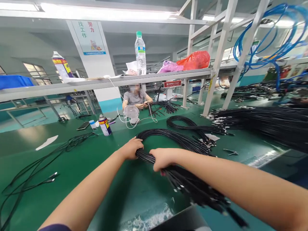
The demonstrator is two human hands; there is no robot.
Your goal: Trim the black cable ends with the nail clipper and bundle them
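A thick bundle of black cables (166, 134) bends in a loop over the green table. My left hand (131, 148) is closed round the bend at the bundle's left end. Just to the right, my right hand (162, 159) grips the same bundle, its fingers wrapped round the near strands. From there the cables run down to the right, and their loose ends with small white tips (179, 188) hang toward the table's near edge. Behind the held bundle lies a second looped bundle of black cables (185, 121).
A spray can (105, 125), a small white fan (131, 113) and a phone (83, 125) stand or lie beyond my hands. Loose cables (36, 166) spread at left; a large cable pile (269, 123) lies at right. Tweezers (231, 151) lie near it. A person (137, 96) sits opposite, below a shelf (154, 77).
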